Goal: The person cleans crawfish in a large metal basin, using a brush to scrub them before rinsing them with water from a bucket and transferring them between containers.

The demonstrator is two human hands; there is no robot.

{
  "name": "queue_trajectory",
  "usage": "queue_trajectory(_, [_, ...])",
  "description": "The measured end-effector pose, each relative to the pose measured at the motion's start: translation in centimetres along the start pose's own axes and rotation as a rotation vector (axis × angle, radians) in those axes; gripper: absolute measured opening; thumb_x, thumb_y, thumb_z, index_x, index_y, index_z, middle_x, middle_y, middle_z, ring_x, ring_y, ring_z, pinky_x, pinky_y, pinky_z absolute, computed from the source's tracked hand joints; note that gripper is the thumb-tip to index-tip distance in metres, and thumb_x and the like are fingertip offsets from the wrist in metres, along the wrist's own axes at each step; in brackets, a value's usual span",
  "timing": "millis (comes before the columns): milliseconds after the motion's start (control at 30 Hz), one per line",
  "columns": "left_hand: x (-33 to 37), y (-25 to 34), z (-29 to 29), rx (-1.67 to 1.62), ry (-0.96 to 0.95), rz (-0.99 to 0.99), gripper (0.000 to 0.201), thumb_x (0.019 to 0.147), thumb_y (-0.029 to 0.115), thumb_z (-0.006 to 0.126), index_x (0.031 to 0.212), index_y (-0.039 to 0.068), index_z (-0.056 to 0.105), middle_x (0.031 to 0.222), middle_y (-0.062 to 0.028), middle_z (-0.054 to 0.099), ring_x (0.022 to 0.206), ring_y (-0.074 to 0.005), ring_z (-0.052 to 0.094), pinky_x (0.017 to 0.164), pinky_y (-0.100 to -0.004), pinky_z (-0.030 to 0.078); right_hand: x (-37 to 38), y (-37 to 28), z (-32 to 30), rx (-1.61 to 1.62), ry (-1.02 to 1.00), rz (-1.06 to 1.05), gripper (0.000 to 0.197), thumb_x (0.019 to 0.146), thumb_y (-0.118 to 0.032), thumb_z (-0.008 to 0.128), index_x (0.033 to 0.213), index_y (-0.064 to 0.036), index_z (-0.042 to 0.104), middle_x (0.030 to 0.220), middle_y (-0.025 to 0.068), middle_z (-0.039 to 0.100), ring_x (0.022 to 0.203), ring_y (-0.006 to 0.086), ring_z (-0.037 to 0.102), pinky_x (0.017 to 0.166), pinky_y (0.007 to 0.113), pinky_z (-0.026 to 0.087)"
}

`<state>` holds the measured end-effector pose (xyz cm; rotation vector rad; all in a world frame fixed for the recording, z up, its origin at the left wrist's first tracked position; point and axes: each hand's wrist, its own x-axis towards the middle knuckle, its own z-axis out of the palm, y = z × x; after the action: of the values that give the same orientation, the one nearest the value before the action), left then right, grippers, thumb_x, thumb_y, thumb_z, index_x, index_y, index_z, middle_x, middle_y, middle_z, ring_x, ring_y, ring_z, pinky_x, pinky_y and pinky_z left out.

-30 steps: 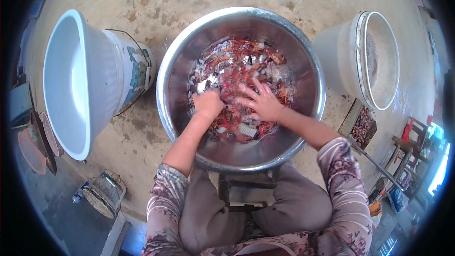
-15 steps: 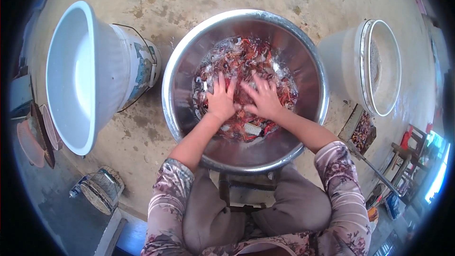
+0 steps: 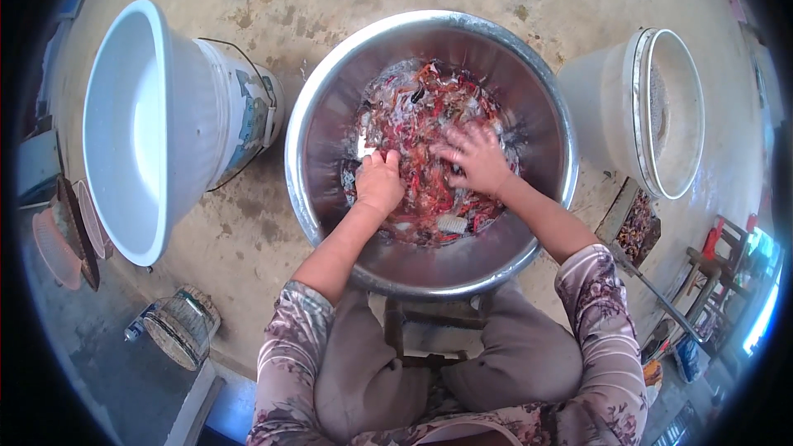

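A wide steel basin (image 3: 429, 272) stands in front of my knees. In it lies a wet jumble of red, brown and white pieces (image 3: 421, 128) in water; their kind is hard to make out. My left hand (image 3: 380, 186) is curled down into the left part of the jumble, fingertips hidden among red bits. Over the right part, my right hand (image 3: 477, 157) is open with fingers spread, slightly blurred, touching or just above the pieces. A small pale ribbed piece (image 3: 451, 224) lies near the basin's front, and a white piece (image 3: 363, 142) shows beyond my left hand.
At left a pale blue tub (image 3: 124, 140) sits against a white bucket (image 3: 244, 107) with a wire handle. Another white bucket (image 3: 652, 116) stands right. Beyond it lies a long-handled dustpan (image 3: 634, 227) of reddish scraps. A small basket-like container (image 3: 182, 326) is at lower left.
Both hands were side by side with fingers spread on the pieces. My left hand has curled inward; my right has moved right, away from it. The jumble has shifted, and the ribbed piece moved right.
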<state>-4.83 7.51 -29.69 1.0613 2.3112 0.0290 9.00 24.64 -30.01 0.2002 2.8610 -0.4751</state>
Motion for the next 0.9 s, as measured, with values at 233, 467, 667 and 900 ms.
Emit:
queue_trajectory(233, [1.1, -1.7, -0.7, -0.116, -0.231, -0.176, 0.045, 0.070, 0.033, 0.061, 0.107, 0.012, 0.047, 0.097, -0.0134, 0.056, 0.090, -0.0294, 0.056, 0.080, -0.0453, 0.039, -0.3, -3.8, 0.7, 0.108, 0.132, -0.015, 0.067, 0.065, -0.036, 0.063, 0.125, -0.0288, 0.034, 0.133, 0.0204, 0.021, 0.114, 0.0370, 0.031, 0.086, 0.053, 0.030])
queue_trajectory(467, [2.7, 0.6, -4.4, -0.131, 0.475, 0.027, 0.058, 0.064, 0.014, 0.063, 0.117, 0.011, 0.041, 0.121, -0.0155, 0.036, 0.112, -0.0308, 0.035, 0.085, -0.0452, 0.029, 1.3, -0.9, 0.7, -0.014, 0.168, 0.394, 0.062, 0.069, -0.040, 0.059, 0.124, -0.0245, 0.036, 0.131, 0.0107, 0.028, 0.119, 0.0332, 0.026, 0.090, 0.054, 0.024])
queue_trajectory(667, [4.9, 1.9, -2.6, 0.043, 0.141, 0.162, 0.062, 0.068, 0.027, 0.062, 0.124, 0.022, 0.036, 0.136, -0.0115, 0.018, 0.124, -0.0291, 0.018, 0.089, -0.0530, 0.025, 0.1, -3.0, 2.0, 0.075, 0.092, -0.135, 0.056, 0.069, -0.042, 0.056, 0.119, -0.0195, 0.043, 0.125, 0.0084, 0.036, 0.116, 0.0285, 0.031, 0.088, 0.051, 0.026])
queue_trajectory(900, [1.8, -0.4, -1.7, 0.021, 0.082, -0.060, 0.051, 0.061, 0.034, 0.067, 0.105, 0.015, 0.047, 0.110, -0.0059, 0.038, 0.107, -0.0249, 0.035, 0.080, -0.0482, 0.033, 1.4, -1.5, 1.4, 0.002, 0.197, 0.495, 0.055, 0.070, -0.037, 0.059, 0.119, -0.0205, 0.039, 0.128, 0.0110, 0.032, 0.115, 0.0317, 0.031, 0.088, 0.053, 0.026])
